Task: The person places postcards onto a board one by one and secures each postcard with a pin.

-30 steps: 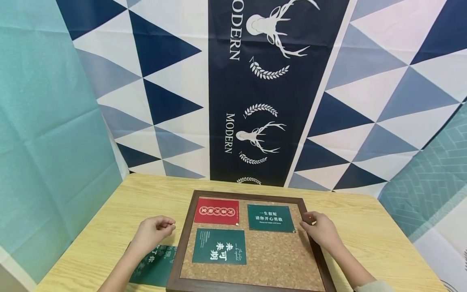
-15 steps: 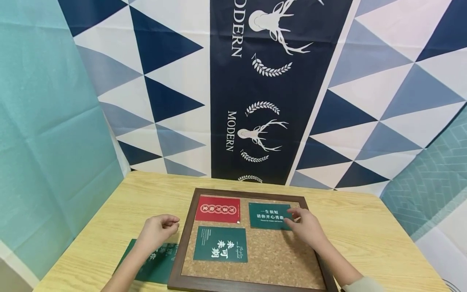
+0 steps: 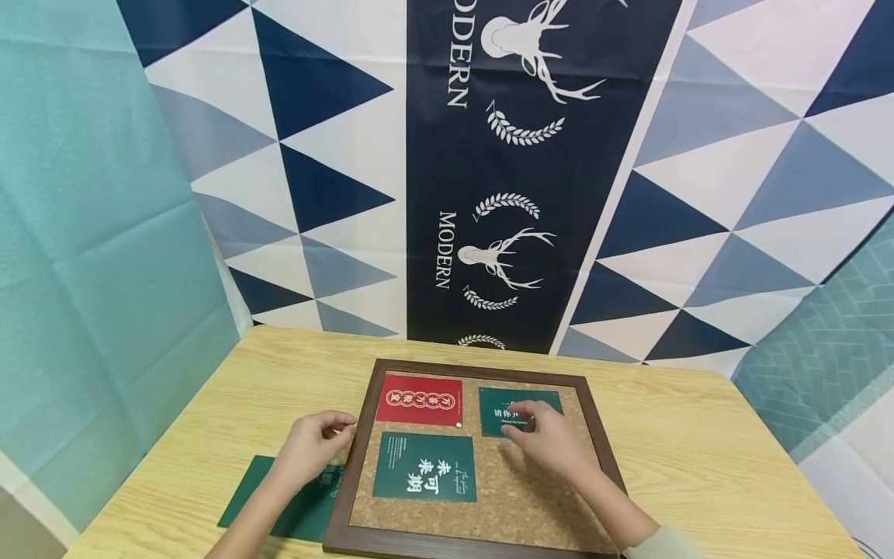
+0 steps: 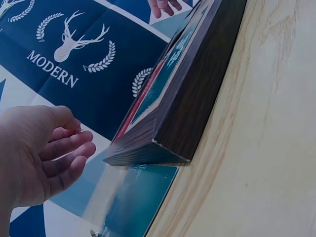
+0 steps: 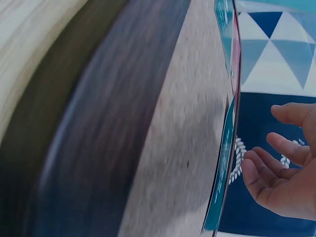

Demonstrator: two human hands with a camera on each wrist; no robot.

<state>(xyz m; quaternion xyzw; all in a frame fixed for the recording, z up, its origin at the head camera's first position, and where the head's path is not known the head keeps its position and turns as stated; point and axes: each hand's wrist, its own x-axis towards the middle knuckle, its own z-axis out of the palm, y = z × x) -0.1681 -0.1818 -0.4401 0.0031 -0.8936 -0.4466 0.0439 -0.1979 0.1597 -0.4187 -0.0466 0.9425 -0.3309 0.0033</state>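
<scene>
- From where I stand, a rectangular cork board in a dark brown frame (image 3: 419,541) lies on the pale wood-grain desk (image 3: 698,435), with three cards on it.
- The bright red rectangular card (image 3: 419,400) sits at the upper left, a small pale pin (image 3: 459,425) at its lower right corner; that one looks fastened.
- Just below it is a dark green card with white lettering (image 3: 412,466); I make out no pin there, so I'd call it placed but perhaps not fixed.
- A second dark green card (image 3: 494,402), upper right, is partly hidden by the right hand (image 3: 552,444), whose grip stands apart, holding nothing I can see. Whether it touches the card I cannot tell.
- The left hand (image 3: 317,444) is beside the frame's left side, its grip together, pinching a tiny pale object (image 4: 80,131).
- A third dark green card (image 3: 307,516) lies on the desk, partly behind the left forearm (image 3: 258,512): seemingly the one left to place.
</scene>
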